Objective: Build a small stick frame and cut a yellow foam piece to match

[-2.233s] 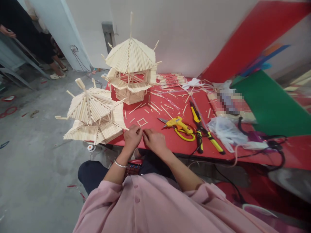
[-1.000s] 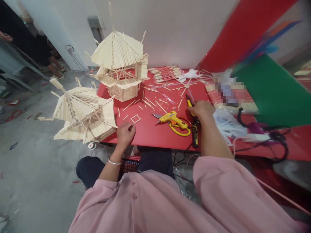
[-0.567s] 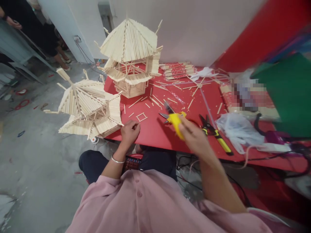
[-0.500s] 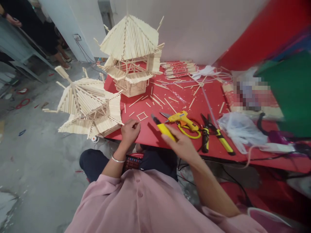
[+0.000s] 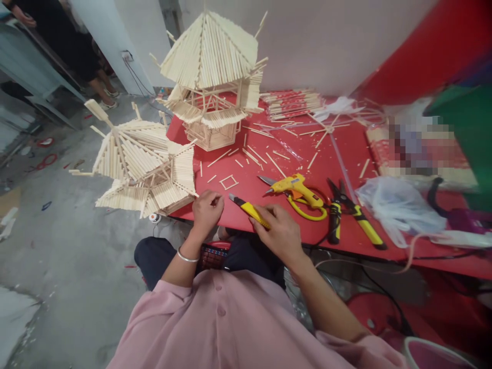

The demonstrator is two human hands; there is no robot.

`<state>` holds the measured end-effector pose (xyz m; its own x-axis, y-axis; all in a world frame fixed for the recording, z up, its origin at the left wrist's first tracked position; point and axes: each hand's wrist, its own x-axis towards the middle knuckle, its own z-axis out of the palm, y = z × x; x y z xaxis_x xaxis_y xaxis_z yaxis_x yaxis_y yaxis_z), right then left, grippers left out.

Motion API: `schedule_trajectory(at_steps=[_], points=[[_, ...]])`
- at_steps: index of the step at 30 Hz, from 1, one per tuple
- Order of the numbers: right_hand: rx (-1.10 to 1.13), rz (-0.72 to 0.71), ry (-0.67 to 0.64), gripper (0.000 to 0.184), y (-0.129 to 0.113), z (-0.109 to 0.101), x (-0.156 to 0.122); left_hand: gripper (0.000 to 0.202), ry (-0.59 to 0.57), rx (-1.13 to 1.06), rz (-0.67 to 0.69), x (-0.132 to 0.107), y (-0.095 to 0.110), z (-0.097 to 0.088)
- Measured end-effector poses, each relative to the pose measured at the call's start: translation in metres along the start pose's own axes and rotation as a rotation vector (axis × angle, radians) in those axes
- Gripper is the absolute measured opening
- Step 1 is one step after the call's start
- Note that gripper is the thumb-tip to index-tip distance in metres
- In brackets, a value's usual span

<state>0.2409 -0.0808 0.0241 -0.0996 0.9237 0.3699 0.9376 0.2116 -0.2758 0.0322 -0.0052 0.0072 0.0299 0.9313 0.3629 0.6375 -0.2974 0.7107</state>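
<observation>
My right hand (image 5: 280, 231) is wrapped round a yellow box cutter (image 5: 251, 211), whose dark tip points left over the table's front part. Just left of that tip, my left hand (image 5: 207, 211) is closed, fingers curled together; whatever may be in them is hidden. It rests close to the corner of a stick-built pavilion roof (image 5: 146, 154). A small square frame of sticks (image 5: 229, 182) lies flat beyond both hands. Loose thin sticks (image 5: 274, 163) are scattered behind it.
A taller stick pavilion (image 5: 209, 66) stands at the back. Right of my hands lie a yellow glue gun (image 5: 302, 192), scissors (image 5: 307, 214) and yellow-black cutters (image 5: 359, 220). Farther right is a plastic bag (image 5: 400, 207). Another person (image 5: 73, 46) stands at the far left.
My right hand has brought the box cutter left and lower, closer to my left hand. The left hand stays closed in nearly the same place. The view has shifted slightly.
</observation>
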Motion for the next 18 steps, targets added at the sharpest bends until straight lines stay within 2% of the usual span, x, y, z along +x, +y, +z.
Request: schedule_trajectory(at_steps=[4,15,18], points=[[0.015,-0.026,0.027,0.031,0.0008,0.0055,0.0018,0.016,0.008,0.001,0.009,-0.0001,0.0008,-0.0004],[0.038,-0.068,0.064,0.030,0.0001,0.0043,0.0087,0.014,-0.003,-0.011,0.001,-0.0026,0.0012,0.0007],[0.069,-0.064,0.036,0.032,-0.0005,0.0052,0.0060,0.016,-0.003,-0.014,0.006,-0.0027,0.0015,0.0011]])
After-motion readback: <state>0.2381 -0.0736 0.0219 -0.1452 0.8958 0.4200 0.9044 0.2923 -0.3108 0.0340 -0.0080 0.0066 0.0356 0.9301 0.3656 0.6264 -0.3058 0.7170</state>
